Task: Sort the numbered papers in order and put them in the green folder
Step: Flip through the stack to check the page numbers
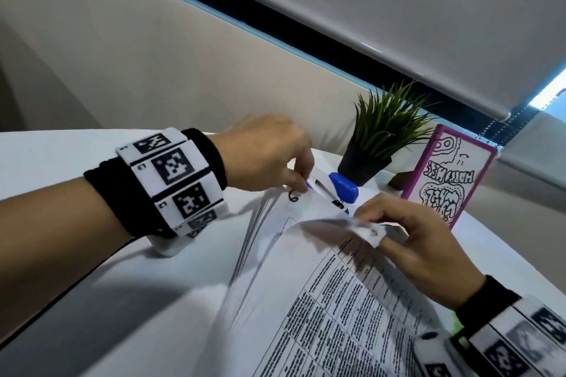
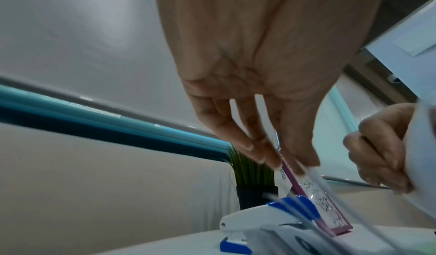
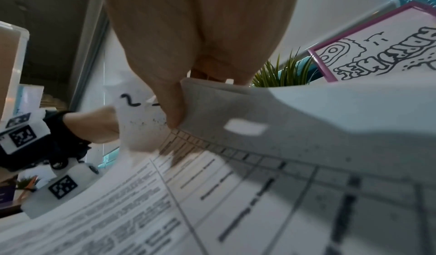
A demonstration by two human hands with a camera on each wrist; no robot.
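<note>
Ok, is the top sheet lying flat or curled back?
Curled back: the right hand pinches the top sheet at its corner, lifting it off the stack.

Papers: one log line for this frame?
left hand: pinches far corner of papers | right hand: pinches lifted sheet | stapler: idle behind

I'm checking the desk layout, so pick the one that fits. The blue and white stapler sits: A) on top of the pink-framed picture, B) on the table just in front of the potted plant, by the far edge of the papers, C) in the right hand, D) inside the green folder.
B: the stapler lies on the table, just before the potted plant, at the far edge of the papers.
</note>
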